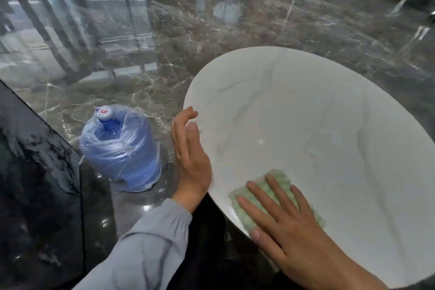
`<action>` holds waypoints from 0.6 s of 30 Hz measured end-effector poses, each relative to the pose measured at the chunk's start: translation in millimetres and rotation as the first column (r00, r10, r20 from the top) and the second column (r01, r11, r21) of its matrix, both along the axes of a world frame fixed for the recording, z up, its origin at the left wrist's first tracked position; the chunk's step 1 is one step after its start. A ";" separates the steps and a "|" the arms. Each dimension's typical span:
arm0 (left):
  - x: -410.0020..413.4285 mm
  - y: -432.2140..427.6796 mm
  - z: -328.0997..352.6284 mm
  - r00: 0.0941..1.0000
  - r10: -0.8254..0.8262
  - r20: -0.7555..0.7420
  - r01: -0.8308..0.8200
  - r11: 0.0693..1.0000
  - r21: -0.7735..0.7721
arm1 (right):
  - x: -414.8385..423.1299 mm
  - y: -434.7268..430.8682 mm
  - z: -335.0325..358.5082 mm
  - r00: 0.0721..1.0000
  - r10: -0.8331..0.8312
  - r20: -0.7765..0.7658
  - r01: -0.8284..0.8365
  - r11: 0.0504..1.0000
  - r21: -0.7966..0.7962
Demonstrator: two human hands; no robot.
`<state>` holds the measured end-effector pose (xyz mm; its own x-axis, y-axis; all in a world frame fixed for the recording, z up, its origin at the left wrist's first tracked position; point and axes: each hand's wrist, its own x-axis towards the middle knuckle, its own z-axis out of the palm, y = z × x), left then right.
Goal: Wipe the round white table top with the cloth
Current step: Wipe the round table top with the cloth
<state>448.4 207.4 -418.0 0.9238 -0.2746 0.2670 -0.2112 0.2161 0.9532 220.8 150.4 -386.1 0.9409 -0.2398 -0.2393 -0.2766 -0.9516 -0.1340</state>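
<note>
My R hand [289, 226] is pressing flat, fingers straight & spread, on the nubby green cloth [280, 178] at ~7 o'clock of the round white table top [306, 113], right by the rim. L hand [190, 158] is hovering just beside the 9 o'clock edge, fingers straight & together. Glossy veined surface is lying open twd 12 & 3.
</note>
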 end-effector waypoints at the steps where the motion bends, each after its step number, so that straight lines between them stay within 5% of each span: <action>1: -0.7 -0.5 0.6 1.000 -0.012 0.009 0.012 1.000 0.014 | -17.1 1.3 1.2 0.999 -0.026 -0.020 0.025 1.000 -0.015; 7: -2.1 -0.6 1.0 1.000 -0.003 0.010 0.004 1.000 -0.011 | -15.4 4.3 1.9 0.998 -0.057 -0.039 0.056 0.998 -0.024; 10: -2.9 -0.2 0.9 1.000 0.011 -0.020 -0.012 0.999 -0.050 | 39.7 -3.4 4.3 0.996 -0.089 -0.012 0.089 0.992 0.092; 18: 1.3 0.9 -3.9 0.999 0.011 -0.038 -0.015 0.995 -0.094 | 216.0 -51.0 -5.3 0.999 -0.011 -0.053 0.013 0.998 0.053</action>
<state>449.6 208.4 -421.9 0.9370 -0.2377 0.2561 -0.1789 0.3033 0.9360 436.7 99.4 -391.4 0.9236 -0.2365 -0.3016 -0.2961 -0.9400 -0.1696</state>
